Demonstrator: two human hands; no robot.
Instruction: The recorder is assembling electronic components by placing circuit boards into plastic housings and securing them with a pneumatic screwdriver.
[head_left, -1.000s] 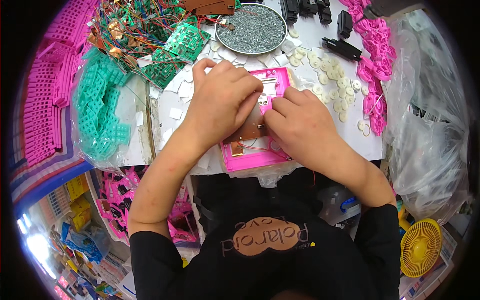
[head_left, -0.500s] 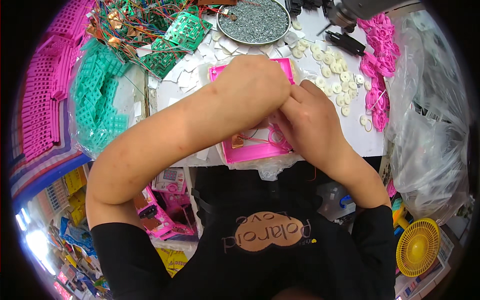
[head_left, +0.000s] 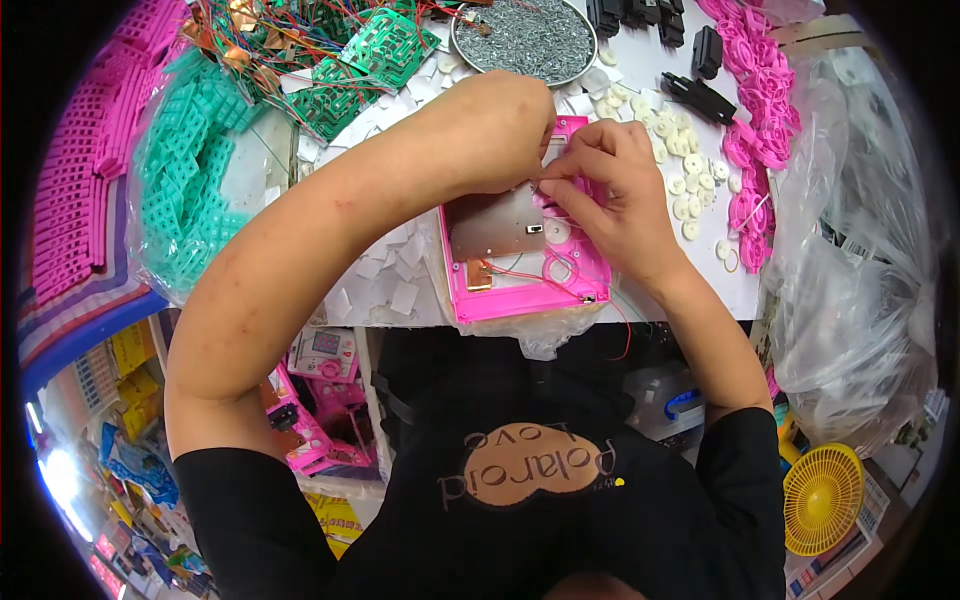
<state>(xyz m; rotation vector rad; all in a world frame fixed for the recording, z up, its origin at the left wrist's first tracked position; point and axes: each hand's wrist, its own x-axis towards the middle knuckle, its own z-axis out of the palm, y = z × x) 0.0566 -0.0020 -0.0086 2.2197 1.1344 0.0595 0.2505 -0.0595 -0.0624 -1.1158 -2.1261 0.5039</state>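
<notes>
An open pink plastic casing (head_left: 510, 304) lies at the table's front edge. Inside it are a brownish circuit board (head_left: 490, 225), a small copper-coloured plate (head_left: 480, 276), a white wheel (head_left: 557, 232) and thin wires. My left hand (head_left: 505, 130) bends over the casing's upper left part, its back towards me. Its fingers curl down, the tips mostly hidden. At the casing's right side, my right hand (head_left: 622, 195) has thumb and forefinger closed together beside the board's upper right corner. Both hands' fingertips nearly meet there; whatever they pinch is too small to make out.
Behind the casing stands a round tray of screws (head_left: 525, 40). Green circuit boards with wires (head_left: 385, 50) and teal keypads (head_left: 190, 150) pile up at left. White wheels (head_left: 690, 185), black parts (head_left: 698, 97) and pink pieces (head_left: 750, 140) lie at right, beside clear plastic bags (head_left: 850, 190).
My hands have drawn a little apart, uncovering the circuit board in the casing. The grey tool at the upper right has left the view. The view itself has shifted slightly.
</notes>
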